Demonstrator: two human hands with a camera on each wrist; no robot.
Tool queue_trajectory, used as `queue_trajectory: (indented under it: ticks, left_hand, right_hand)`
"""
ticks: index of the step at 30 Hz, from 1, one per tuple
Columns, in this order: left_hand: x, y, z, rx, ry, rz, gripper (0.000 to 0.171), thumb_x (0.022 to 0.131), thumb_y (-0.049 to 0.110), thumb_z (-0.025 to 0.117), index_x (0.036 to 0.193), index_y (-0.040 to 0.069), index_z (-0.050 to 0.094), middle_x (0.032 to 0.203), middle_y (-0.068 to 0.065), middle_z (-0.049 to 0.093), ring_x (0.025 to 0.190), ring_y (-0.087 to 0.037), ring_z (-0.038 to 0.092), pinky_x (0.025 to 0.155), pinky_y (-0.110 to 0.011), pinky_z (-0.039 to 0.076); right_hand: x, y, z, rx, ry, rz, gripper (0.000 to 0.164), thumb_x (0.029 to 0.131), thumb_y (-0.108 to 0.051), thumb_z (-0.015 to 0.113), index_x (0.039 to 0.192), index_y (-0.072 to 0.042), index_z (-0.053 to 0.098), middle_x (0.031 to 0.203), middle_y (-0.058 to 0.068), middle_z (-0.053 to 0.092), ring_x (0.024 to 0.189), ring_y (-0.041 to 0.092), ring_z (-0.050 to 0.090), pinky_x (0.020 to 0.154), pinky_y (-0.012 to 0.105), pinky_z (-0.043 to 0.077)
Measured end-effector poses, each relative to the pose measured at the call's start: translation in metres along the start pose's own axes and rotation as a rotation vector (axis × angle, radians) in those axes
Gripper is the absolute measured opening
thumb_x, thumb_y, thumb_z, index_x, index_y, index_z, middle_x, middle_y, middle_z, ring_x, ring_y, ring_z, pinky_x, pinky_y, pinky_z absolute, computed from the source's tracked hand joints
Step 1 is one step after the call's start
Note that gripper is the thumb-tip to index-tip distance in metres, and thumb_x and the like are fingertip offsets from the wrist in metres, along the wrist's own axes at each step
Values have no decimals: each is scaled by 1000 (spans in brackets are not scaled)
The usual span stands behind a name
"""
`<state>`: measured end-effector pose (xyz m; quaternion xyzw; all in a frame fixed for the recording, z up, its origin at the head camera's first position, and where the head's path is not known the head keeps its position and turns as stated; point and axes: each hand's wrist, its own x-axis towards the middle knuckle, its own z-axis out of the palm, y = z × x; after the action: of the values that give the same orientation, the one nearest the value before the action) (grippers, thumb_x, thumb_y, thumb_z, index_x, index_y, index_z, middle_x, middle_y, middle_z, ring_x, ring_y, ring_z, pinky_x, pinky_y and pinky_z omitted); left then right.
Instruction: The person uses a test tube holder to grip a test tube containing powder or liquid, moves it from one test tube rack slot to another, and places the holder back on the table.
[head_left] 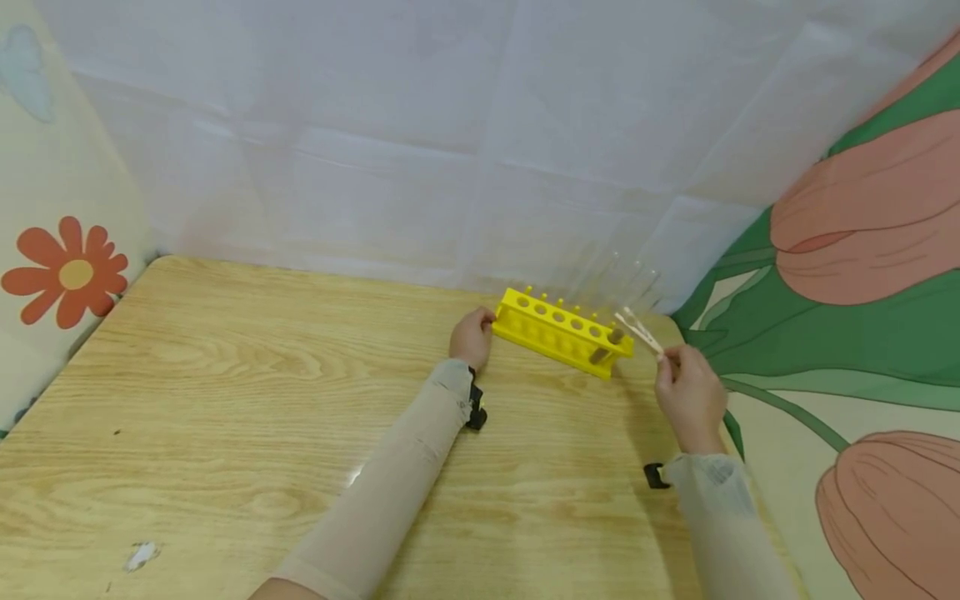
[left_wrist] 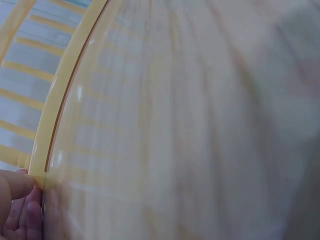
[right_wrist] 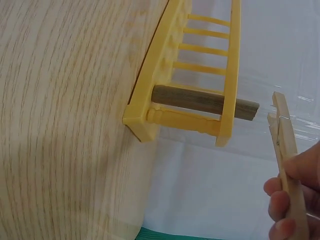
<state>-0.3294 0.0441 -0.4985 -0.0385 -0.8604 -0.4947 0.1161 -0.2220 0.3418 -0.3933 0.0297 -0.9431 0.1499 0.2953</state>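
Observation:
A yellow test tube rack (head_left: 558,333) stands on the wooden table near the white backdrop. My left hand (head_left: 472,337) grips its left end; in the left wrist view that hand's thumb and fingers (left_wrist: 17,185) pinch the rack's base corner. A brown, wood-like rod (right_wrist: 200,99) stands in the hole at the rack's right end, its top poking out. My right hand (head_left: 690,392) holds a wooden test tube clamp (right_wrist: 286,150) by its handle. The clamp's tips are close to the rod's upper end and apart from it. Clear test tubes (head_left: 637,283) rise behind the rack, hard to make out.
The wooden table (head_left: 247,400) stretches to the left and front. A white sheet (head_left: 337,167) hangs behind it. Flower-printed cloth (head_left: 870,275) borders the right edge, close to my right hand. A white worn patch (head_left: 141,556) marks the table's near left.

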Motion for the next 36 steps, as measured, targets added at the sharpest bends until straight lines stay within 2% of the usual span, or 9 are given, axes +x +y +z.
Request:
queue_trajectory:
  ticks: [23,36]
  left_hand:
    - [-3,1,-2,9,17,10,13,99,-2,58,106,0,68,106,-16,72,100,-32,68,90,-44,54]
    - [-1,3,-3,14,-15,-19,14,100,-1,58,110,0,68,109,-16,71,103,-32,67,93,-43,53]
  right_hand:
    - [-5,-1,6,21,-46,21,10,96,-6,63,98,3,66,86,20,66,67,41,62,54,57,46]
    - [-5,1,7,8,-64,41,12,97,-8,63,99,3,66,88,21,67,67,41,62,51,56,46]
